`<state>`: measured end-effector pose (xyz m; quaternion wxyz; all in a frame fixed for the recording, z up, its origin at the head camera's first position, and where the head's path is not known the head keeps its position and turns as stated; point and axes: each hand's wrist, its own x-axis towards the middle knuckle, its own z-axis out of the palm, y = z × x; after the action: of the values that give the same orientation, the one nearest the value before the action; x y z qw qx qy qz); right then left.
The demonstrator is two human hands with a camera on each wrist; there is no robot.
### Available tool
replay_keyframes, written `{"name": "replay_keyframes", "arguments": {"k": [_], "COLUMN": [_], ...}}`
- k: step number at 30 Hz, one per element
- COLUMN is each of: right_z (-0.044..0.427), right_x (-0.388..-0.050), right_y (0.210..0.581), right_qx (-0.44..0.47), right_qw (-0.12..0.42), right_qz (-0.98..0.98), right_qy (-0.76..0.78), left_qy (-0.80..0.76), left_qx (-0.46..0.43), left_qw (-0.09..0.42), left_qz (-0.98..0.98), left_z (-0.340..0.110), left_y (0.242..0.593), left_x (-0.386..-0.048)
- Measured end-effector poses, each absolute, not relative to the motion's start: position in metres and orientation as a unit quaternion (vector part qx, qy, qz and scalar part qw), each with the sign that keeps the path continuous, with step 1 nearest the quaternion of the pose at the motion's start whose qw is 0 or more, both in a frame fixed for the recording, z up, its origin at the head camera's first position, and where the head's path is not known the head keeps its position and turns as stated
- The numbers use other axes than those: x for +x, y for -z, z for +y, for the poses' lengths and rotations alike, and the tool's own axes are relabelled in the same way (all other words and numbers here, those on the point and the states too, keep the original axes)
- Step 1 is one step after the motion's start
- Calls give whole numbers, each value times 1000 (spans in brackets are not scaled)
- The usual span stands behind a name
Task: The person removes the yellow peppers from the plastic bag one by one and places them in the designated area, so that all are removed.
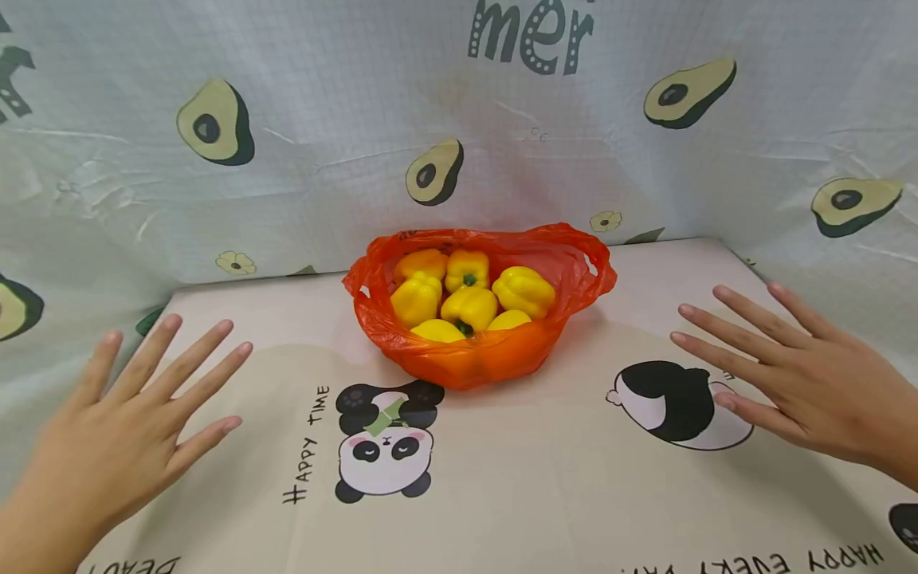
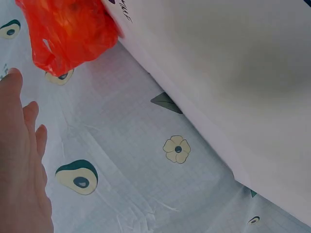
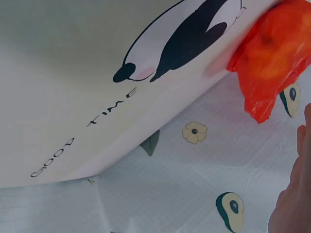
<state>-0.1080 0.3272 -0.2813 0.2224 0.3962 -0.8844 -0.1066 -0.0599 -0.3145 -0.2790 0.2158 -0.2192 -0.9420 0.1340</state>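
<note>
A red plastic bag (image 1: pixel 495 363) stands wide-mouthed near the table's back edge, its two handles spread to left and right. Inside lie several yellow bell peppers (image 1: pixel 469 308), one at the back left more orange. My left hand (image 1: pixel 136 414) hovers over the table's left side with fingers straight and spread, apart from the bag. On the right, my right hand (image 1: pixel 810 375) is likewise spread, palm down, holding nothing. Both wrist views show a side of the bag (image 2: pixel 73 34) and the edge of each hand; the peppers are only a glow through the plastic there.
The table (image 1: pixel 516 478) has a pale cover printed with pandas and lettering. Behind it and at both sides hangs a whitish sheet (image 1: pixel 323 96) with avocado and flower prints. The bag's back sits close to this sheet.
</note>
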Motion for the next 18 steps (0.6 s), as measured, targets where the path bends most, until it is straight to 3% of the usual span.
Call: {"name": "replay_keyframes", "arguments": {"k": [5, 18], "right_z": [326, 321], "right_x": [-108, -113], "right_y": [279, 280], "right_qx": [401, 407], "right_qw": [225, 214], "right_qz": [-882, -883], "right_qy": [102, 100], "left_qy": [-98, -90], "left_qx": [-251, -256], "left_qw": [253, 200], "left_qz": [-929, -942], "left_z": [-312, -301], "left_y": [279, 281], "left_x": [-63, -74]}}
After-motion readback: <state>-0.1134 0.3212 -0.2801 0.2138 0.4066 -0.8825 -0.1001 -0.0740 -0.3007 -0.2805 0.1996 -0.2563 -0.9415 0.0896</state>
